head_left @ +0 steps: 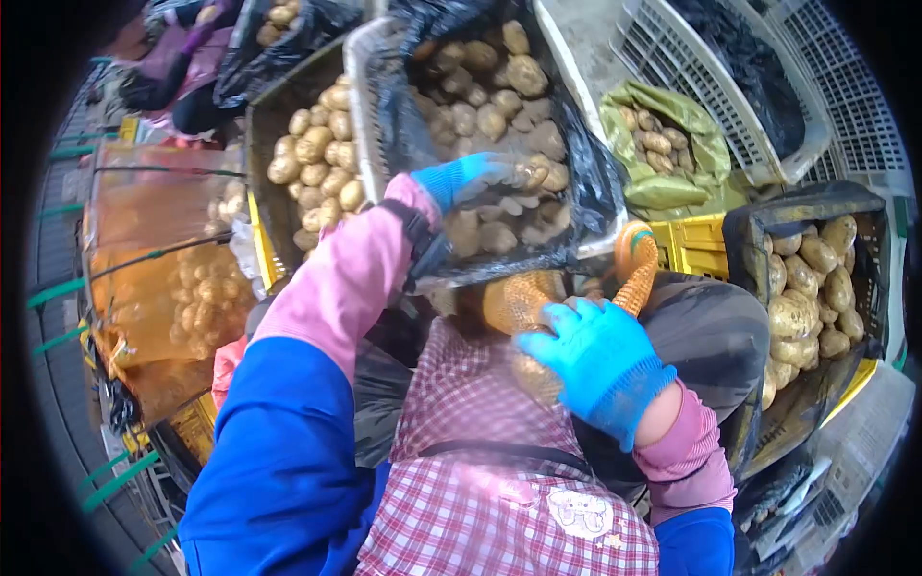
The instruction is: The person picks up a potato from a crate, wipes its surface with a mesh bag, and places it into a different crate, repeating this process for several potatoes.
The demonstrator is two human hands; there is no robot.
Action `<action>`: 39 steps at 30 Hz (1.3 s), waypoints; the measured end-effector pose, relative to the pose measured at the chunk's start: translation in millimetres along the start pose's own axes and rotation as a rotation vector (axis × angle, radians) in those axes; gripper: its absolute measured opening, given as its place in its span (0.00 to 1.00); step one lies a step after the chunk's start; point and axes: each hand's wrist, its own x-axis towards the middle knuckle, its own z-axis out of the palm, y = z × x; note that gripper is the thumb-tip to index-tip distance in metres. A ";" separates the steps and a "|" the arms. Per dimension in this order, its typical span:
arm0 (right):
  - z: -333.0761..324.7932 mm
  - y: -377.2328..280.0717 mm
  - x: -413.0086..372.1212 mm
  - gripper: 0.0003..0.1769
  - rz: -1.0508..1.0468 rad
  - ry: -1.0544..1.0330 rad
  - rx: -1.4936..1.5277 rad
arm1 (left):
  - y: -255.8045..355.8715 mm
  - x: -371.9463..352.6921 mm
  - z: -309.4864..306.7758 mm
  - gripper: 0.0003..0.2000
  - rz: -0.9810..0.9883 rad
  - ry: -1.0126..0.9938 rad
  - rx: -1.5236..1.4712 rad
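Note:
My left hand (473, 180), in a blue glove with a dirty grey palm, reaches over potatoes (492, 121) in a crate lined with black plastic. Its fingertips are blurred beside a potato (549, 175), and whether they grip it is unclear. Nearer my body, my right hand (597, 363), in a bright blue glove, lies with its fingers apart against an orange mesh bag (521, 300) between my knees. Part of the mesh (638, 269) rises in a loop beyond that hand. What sits beneath the right palm is hidden.
A crate of potatoes (317, 144) stands left, another (812, 288) right. An olive sack (663, 197) holds smaller potatoes. White crates (715, 91) stand at the upper right. Filled orange mesh bags (202, 307) lie left. Another person (197, 72) is at the upper left.

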 end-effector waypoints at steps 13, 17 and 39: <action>13.0 -0.6 -1.4 0.32 -0.094 -0.109 -0.029 | 13.9 -443.8 -55.5 0.12 1.233 0.809 -0.186; 25.2 0.9 0.6 0.27 -0.204 0.018 -0.089 | 21.9 -585.4 -155.7 0.14 1.424 0.969 -0.358; -1.9 -9.4 9.0 0.12 0.006 -0.169 0.046 | -85.7 77.5 -5.2 0.30 -0.169 -0.330 1.113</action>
